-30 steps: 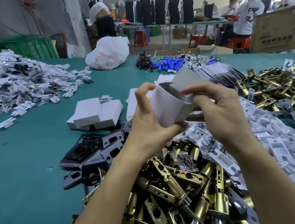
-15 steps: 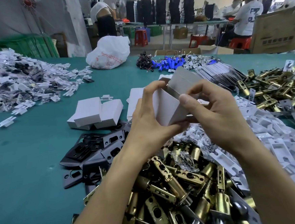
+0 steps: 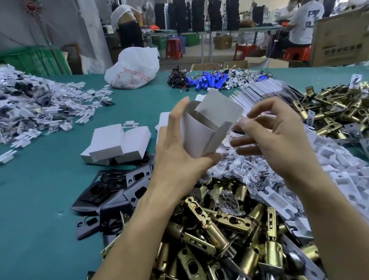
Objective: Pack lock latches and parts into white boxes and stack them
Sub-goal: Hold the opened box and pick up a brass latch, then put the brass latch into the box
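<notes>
My left hand (image 3: 178, 155) holds a small white box (image 3: 203, 134) upright above the table, its top flaps standing open and grey inside. My right hand (image 3: 274, 139) hovers just right of the box, fingers spread and curled, touching nothing that I can see. Below both hands lies a heap of brass lock latches (image 3: 220, 236). Black strike plates (image 3: 114, 189) lie to the left of that heap. Two closed white boxes (image 3: 117, 143) rest side by side on the green table (image 3: 30, 218).
White plastic inserts (image 3: 354, 181) pile up at the right, more brass latches (image 3: 340, 110) behind them. A big mound of bagged parts (image 3: 17, 108) fills the far left. A white plastic bag (image 3: 133, 68) and blue batteries (image 3: 207, 80) sit at the far edge. People work at distant tables.
My right hand has let go of the box flap and drawn back to the right with fingers apart. The left hand keeps the box, whose flaps now stand open.
</notes>
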`<state>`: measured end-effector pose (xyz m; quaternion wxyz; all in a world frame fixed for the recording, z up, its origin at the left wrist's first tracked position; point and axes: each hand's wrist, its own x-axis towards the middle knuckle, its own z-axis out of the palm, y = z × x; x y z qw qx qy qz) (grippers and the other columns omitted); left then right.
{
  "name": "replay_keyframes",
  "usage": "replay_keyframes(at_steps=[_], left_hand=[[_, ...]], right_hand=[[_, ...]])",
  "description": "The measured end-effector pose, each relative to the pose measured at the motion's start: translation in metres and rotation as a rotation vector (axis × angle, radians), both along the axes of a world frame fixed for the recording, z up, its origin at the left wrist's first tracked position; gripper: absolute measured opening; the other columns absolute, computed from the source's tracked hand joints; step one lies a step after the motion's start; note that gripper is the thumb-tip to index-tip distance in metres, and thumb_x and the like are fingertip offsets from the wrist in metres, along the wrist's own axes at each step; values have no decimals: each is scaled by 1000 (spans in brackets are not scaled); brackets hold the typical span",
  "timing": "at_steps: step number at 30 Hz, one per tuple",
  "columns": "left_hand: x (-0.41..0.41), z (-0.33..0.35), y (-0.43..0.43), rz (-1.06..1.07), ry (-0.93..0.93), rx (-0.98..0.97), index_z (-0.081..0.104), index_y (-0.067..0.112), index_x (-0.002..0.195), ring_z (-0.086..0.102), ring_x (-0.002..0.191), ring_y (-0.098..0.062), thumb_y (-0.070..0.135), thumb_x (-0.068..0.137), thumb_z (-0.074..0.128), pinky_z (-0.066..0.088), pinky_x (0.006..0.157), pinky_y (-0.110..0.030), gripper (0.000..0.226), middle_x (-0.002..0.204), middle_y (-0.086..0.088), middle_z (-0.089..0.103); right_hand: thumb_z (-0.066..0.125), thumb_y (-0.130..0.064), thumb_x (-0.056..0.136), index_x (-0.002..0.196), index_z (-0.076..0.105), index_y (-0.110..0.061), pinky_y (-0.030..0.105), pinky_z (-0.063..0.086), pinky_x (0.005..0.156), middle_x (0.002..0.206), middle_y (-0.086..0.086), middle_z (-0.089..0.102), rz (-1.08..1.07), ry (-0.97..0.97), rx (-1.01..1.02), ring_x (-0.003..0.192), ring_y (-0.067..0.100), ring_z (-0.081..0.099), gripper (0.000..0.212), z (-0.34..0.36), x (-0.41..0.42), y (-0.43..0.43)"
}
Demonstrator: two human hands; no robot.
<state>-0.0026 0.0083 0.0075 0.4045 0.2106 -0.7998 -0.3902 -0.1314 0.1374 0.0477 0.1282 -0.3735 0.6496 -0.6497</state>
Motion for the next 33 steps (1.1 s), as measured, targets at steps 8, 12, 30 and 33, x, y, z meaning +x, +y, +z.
replay_keyframes(at_steps=[8,12,30,33], left_hand=[[-1,0,-1,49,22,21,5,69,141,47,105,0,37,77,85,38,84,-21,107,127,16,28],[-1,2,0,2,12,-27,19,67,131,50,99,2,43,80,79,45,70,-18,82,127,10,36],[1,1,2,-16,-41,-32,20,70,130,50,115,-16,37,66,92,42,82,-28,103,130,16,40],[1,0,3,-19,-38,-40,19,72,128,50,113,-16,36,66,92,40,78,-23,103,129,15,40]], right_hand=[[45,-14,96,123,61,-13,46,53,87,115,19,63,-417,439,927,96,36,61,31,-32,-44,16],[46,-14,92,135,51,-19,51,42,99,137,22,47,-598,479,1021,123,44,43,43,-39,-57,17],[56,1,87,133,56,-15,45,53,79,123,24,57,-663,376,929,102,41,58,48,-45,-78,23],[55,1,91,129,61,-18,44,50,75,122,22,59,-768,420,851,92,39,57,43,-46,-79,30]])
